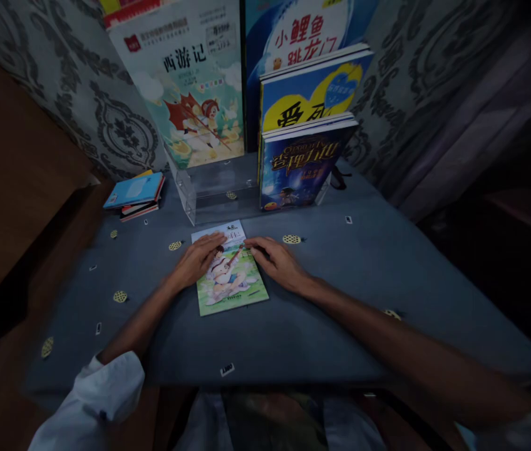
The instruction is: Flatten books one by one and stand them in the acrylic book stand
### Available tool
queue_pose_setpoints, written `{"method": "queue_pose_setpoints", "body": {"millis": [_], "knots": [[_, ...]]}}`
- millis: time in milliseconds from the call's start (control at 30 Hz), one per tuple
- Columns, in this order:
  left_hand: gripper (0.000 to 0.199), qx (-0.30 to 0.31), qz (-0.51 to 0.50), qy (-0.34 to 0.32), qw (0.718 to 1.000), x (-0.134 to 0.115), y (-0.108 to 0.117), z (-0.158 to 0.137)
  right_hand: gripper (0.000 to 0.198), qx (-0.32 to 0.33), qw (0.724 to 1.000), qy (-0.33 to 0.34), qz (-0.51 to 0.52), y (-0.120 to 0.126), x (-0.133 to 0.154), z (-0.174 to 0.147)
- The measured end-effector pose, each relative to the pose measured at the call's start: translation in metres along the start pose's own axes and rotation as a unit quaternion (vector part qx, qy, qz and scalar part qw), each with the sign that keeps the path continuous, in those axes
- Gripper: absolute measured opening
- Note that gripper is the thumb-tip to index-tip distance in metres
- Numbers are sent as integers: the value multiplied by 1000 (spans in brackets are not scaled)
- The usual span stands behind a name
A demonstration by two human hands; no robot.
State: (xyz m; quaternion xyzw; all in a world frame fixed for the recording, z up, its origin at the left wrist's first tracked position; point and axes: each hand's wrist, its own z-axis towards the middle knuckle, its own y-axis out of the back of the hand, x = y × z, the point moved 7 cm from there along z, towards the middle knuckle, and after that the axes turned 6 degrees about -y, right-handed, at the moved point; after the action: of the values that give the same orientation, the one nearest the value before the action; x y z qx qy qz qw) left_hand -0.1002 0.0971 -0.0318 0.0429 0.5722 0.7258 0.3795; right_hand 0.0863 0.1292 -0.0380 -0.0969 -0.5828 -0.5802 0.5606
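Observation:
A thin book (230, 279) with a green and pale-blue cover lies flat on the cloth-covered table; a seated figure with a stringed instrument is drawn on it. My left hand (197, 257) rests on the upper left of its cover, fingers stretched out and flat. At the book's upper right edge, my right hand (278, 264) touches it with extended fingers, the thumb a little apart. Both hands partly hide the cover and its title.
Behind the book stands a clear stepped rack (209, 203). It holds a tall picture book (200, 119), a yellow-and-blue book (312, 94) and a dark blue book (305, 166). A small stack of books (136, 194) lies at the back left. Patterned curtains hang behind.

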Motion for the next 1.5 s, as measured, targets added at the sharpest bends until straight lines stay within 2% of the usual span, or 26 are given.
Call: {"method": "queue_pose_setpoints", "body": {"millis": [200, 367, 467, 533, 600, 667, 800, 900, 967, 1033, 1167, 1367, 1500], "knots": [[39, 17, -60, -17, 998, -46, 2, -32, 29, -5, 1000, 1, 3, -1, -1, -1], [46, 33, -81, -36, 995, -93, -1, -67, 28, -2, 1000, 1, -2, -1, -1, 0], [50, 47, -82, -40, 995, -108, -1, -78, 29, -1, 1000, -1, -4, -2, -1, 0], [51, 52, -82, -45, 994, -109, 0, -78, 29, -2, 1000, 1, -6, -2, -1, 0], [50, 52, -73, -46, 995, -101, 3, -75, 29, -3, 1000, 3, -8, -1, 0, -1], [47, 43, -47, -38, 997, -82, 7, -68, 29, -1, 1000, 3, -12, 0, 1, -1], [41, 3, 22, 29, 999, -21, 21, -53, 29, 6, 1000, 12, -18, 1, 4, -1], [41, -14, 25, 78, 997, 19, 29, -44, 28, 10, 1000, 14, -19, 0, 4, 0], [42, -19, 8, 92, 995, 33, 31, -41, 27, 9, 1000, 14, -19, -1, 4, 0], [41, -28, -5, 91, 995, 35, 32, -43, 27, 6, 1000, 13, -21, 0, 4, 0], [42, -37, -16, 62, 997, 11, 33, -63, 28, 7, 999, 10, -30, 0, 5, -1], [45, -56, 0, -16, 998, -58, 32, -108, 29, 8, 999, 12, -30, -1, 6, -1], [52, -28, 40, -60, 997, -89, 26, -122, 29, 10, 999, 13, -31, -2, 5, -1]]}}
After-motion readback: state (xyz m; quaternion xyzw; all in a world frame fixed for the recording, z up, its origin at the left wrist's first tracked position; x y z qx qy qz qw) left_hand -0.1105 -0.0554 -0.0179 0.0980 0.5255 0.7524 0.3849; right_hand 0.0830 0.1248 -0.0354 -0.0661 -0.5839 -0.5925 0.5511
